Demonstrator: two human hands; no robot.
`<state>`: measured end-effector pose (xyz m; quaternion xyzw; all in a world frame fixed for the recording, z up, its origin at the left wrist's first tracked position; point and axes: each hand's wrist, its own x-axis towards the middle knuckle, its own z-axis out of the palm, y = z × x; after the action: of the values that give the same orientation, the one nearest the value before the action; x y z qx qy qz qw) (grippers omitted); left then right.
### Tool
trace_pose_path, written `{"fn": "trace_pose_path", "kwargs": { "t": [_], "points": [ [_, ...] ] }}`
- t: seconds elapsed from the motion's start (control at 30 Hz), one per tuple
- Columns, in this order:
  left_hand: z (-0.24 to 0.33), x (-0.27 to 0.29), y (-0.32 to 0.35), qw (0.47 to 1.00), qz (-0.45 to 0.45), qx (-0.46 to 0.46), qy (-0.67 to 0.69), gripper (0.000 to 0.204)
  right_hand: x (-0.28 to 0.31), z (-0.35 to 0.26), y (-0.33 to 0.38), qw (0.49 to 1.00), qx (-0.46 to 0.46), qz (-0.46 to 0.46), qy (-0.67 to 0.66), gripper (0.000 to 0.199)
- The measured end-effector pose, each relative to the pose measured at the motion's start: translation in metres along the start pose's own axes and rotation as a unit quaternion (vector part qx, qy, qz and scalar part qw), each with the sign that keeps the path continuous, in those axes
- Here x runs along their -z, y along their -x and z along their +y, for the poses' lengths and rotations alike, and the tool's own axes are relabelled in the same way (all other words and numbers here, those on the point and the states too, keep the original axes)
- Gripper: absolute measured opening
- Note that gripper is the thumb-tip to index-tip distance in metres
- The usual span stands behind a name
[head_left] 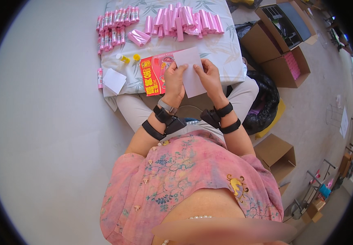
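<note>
Between my two hands is a pale rectangular sheet of paper (pixel 191 61), held above the table's near edge. My left hand (pixel 174 83) pinches its left side with the thumb on top. My right hand (pixel 210 81) grips the right side in the same way, fingers behind the sheet. Under and beside my left hand lies a red and yellow printed card (pixel 150 75), partly covered by the sheet. Left of it are an uncapped glue stick (pixel 122 58), a yellow cap (pixel 137 57) and a small stack of white paper slips (pixel 114 81).
Pink shiny rolls (pixel 179 28) lie heaped at the table's far side. Labelled pink rolls (pixel 113 36) are stacked far left, one roll (pixel 100 77) lying nearer. A leaf-patterned cloth (pixel 221 61) covers the table. Cardboard boxes (pixel 262 43) and a black plastic bag (pixel 266 98) stand to the right.
</note>
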<state>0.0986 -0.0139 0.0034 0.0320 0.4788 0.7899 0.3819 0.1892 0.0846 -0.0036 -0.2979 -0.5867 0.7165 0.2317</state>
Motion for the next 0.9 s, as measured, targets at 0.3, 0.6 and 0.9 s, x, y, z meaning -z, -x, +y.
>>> {"fn": "trace_pose_path", "kwargs": {
  "t": [0.3,0.6,0.9],
  "points": [
    [-0.006,0.002,-0.001,0.999,0.024,0.004,0.029,0.019,0.002,0.008,0.000,1.000,-0.007,-0.005,-0.013,0.022],
    [-0.023,0.017,-0.009,1.000,0.012,0.009,-0.011,0.021,0.016,0.019,-0.005,0.992,-0.071,-0.103,-0.026,0.028],
    [-0.037,0.049,-0.010,0.987,0.103,0.102,-0.074,0.043,0.039,0.047,-0.028,0.867,0.219,0.067,0.442,0.011]
  ]
}}
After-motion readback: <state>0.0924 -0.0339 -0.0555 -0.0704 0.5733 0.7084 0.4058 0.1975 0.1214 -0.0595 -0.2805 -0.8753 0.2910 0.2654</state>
